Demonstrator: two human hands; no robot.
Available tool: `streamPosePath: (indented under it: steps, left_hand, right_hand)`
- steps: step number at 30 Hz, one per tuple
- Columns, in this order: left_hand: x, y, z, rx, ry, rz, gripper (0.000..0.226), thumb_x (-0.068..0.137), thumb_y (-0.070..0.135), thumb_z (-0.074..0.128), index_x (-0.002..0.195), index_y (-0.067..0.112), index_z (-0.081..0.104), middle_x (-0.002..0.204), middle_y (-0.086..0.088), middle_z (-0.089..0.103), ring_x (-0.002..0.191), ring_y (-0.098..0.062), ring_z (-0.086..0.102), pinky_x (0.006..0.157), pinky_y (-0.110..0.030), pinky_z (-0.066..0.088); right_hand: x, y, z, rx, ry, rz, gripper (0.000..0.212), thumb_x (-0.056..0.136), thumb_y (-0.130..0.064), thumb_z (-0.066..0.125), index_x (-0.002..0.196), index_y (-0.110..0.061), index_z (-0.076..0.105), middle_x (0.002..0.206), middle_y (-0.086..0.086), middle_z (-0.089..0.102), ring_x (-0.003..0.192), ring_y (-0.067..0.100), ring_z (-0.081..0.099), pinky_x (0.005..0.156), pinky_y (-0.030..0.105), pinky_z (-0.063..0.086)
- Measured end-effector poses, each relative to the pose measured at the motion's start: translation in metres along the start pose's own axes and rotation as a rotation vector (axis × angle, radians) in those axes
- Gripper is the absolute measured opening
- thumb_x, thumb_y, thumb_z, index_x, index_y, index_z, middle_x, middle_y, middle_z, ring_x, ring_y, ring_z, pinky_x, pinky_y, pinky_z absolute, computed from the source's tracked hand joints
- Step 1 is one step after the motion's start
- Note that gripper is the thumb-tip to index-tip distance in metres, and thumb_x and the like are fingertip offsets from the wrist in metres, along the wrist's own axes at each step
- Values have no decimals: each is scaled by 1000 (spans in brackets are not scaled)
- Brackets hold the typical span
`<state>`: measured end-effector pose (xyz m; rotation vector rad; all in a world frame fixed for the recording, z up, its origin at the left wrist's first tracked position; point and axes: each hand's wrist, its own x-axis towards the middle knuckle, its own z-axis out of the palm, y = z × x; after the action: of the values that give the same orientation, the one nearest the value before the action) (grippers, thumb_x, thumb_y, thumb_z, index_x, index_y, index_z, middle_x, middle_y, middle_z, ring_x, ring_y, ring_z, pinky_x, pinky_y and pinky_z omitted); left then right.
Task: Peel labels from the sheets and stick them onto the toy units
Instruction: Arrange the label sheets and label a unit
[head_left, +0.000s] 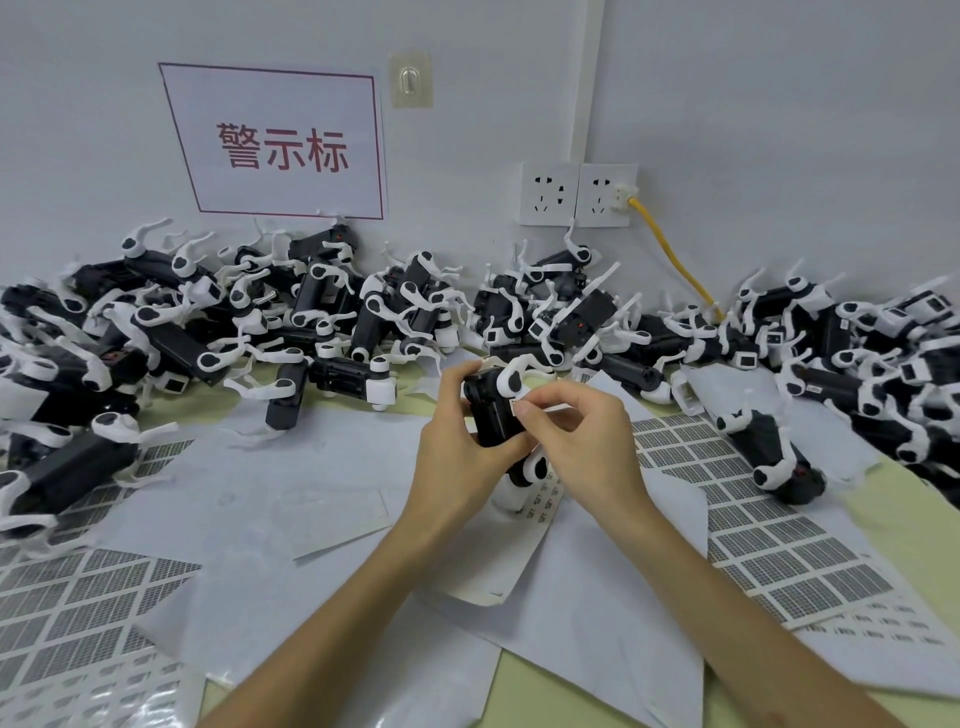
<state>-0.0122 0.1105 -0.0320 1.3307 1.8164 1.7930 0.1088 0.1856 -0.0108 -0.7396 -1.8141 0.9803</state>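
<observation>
A black-and-white toy unit (492, 410) is held up above the table's middle. My left hand (457, 457) grips its black body from the left and below. My right hand (576, 431) pinches a small white label (519, 407) against the toy's right side with thumb and forefinger. Label sheets lie around: one with grey label grids at the right (753, 525), another at the lower left (83, 597), and a small sheet (540, 501) under the held toy. White legs of the toy stick out above and below my hands.
A long heap of black-and-white toy units (322, 312) runs along the wall from left to right, with more piled at the right (883, 364). Blank white backing sheets (291, 483) cover the table. A yellow cable (675, 254) drops from wall sockets (576, 195). A sign (280, 145) hangs behind.
</observation>
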Motion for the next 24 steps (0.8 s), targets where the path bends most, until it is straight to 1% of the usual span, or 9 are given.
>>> streamPosePath:
  steps: [4,8,12,14,17,19,20,22,24]
  left_hand:
    - [0,0,0,0,8,-2,70,78,26,90,133,37,47,106,32,68,105,4,66,89,-39,62]
    - [0,1,1,6,11,-2,70,79,26,89,134,38,47,107,33,67,105,6,66,89,-38,61]
    - [-1,1,2,7,21,-8,72,78,27,89,135,39,47,104,29,69,103,7,66,89,-38,61]
    - [-1,0,2,10,19,1,73,78,26,90,136,38,46,105,31,68,103,7,65,88,-36,61]
    - [-1,-1,2,27,14,20,72,79,26,89,135,39,46,106,36,66,103,9,64,84,-24,59]
    - [-2,-1,3,26,23,22,72,78,24,88,134,41,46,98,31,69,99,8,66,78,-15,55]
    - [-2,-1,3,23,29,21,72,78,24,88,134,41,46,96,27,70,98,7,66,76,-13,54]
    - [-3,-1,4,28,39,30,72,79,23,87,135,41,46,100,22,70,98,8,66,76,-13,53]
    - [-3,0,4,40,42,48,72,80,23,86,136,42,45,105,20,70,99,9,65,79,-18,56]
  right_hand:
    - [1,-1,0,10,-7,-10,12,90,-14,75,81,-20,75,79,-10,75,72,9,73,75,38,60]
    - [0,0,0,14,-13,-13,13,91,-14,75,81,-21,75,78,-9,75,71,10,73,75,41,60]
    - [0,1,0,10,-3,-21,13,90,-14,75,80,-23,75,78,-10,75,71,8,73,74,37,59]
    - [1,2,1,12,3,-20,14,90,-14,75,79,-24,75,77,-10,75,71,8,73,72,35,59]
    - [0,3,2,13,13,-24,16,89,-13,76,78,-25,74,77,-10,75,71,8,73,72,34,58]
    - [0,3,2,7,22,-30,16,89,-13,76,78,-24,74,77,-10,75,72,8,73,73,34,59]
    - [0,3,2,6,25,-34,15,89,-13,76,78,-24,74,77,-10,75,73,8,73,73,33,59]
    - [0,4,2,8,28,-38,15,88,-13,77,77,-22,75,76,-11,75,72,7,73,71,30,58]
    - [0,4,1,11,27,-30,15,87,-13,78,75,-23,75,73,-10,75,70,7,72,70,27,55]
